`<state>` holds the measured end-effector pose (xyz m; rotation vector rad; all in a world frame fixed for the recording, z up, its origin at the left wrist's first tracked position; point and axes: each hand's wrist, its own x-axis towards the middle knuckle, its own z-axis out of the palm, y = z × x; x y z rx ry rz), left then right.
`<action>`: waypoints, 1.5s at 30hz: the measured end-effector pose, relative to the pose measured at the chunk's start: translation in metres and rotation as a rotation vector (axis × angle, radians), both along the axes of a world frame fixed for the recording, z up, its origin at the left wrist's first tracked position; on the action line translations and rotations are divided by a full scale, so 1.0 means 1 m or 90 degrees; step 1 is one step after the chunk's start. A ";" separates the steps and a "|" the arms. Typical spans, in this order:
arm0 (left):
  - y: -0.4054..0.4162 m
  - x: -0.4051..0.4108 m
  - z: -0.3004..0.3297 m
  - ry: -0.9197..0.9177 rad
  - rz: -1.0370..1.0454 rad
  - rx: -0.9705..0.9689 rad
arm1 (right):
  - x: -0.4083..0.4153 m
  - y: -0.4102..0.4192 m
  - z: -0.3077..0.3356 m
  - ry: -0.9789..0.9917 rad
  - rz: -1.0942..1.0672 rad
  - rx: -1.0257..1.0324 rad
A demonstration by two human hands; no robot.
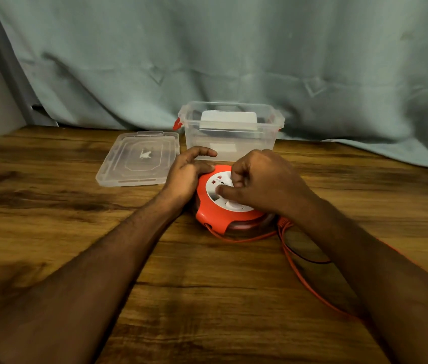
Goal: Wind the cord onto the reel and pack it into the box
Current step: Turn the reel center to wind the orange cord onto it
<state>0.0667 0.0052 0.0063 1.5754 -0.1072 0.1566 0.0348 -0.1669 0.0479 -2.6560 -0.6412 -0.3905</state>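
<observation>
An orange cord reel (pixel 207 206) with a white socket face lies flat on the wooden table (pixel 76 232). My left hand (pixel 188 172) grips its left rim, thumb on the orange top. My right hand (pixel 262 182) has its fingers curled over the white centre, pinching something there that I cannot make out. The orange cord (pixel 302 274) leaves the reel's front, loops right and runs toward the near edge under my right forearm. Behind the reel stands the clear plastic box (pixel 230 139), open, with red latches.
The box's clear lid (pixel 139 158) lies flat to the left of the box. A white object (pixel 228 119) shows through the box's wall. A grey-green curtain (pixel 233 53) hangs along the back of the table.
</observation>
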 end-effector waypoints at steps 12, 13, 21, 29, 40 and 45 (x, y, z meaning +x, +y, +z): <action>-0.001 -0.004 0.002 -0.014 -0.013 -0.010 | 0.014 -0.037 0.014 0.163 0.138 -0.023; -0.001 -0.004 0.002 -0.015 -0.012 -0.008 | 0.013 -0.037 0.015 0.164 0.133 -0.017; -0.003 -0.003 0.002 -0.013 -0.008 -0.020 | 0.011 -0.034 0.013 0.111 0.096 -0.009; -0.002 -0.002 0.001 -0.018 -0.002 -0.011 | 0.007 -0.022 0.012 0.095 0.036 -0.070; -0.002 -0.003 0.001 -0.019 -0.010 -0.019 | -0.002 0.005 -0.003 0.030 -0.055 -0.035; 0.001 -0.001 0.000 -0.026 -0.005 -0.020 | -0.002 0.002 -0.001 -0.008 0.001 -0.003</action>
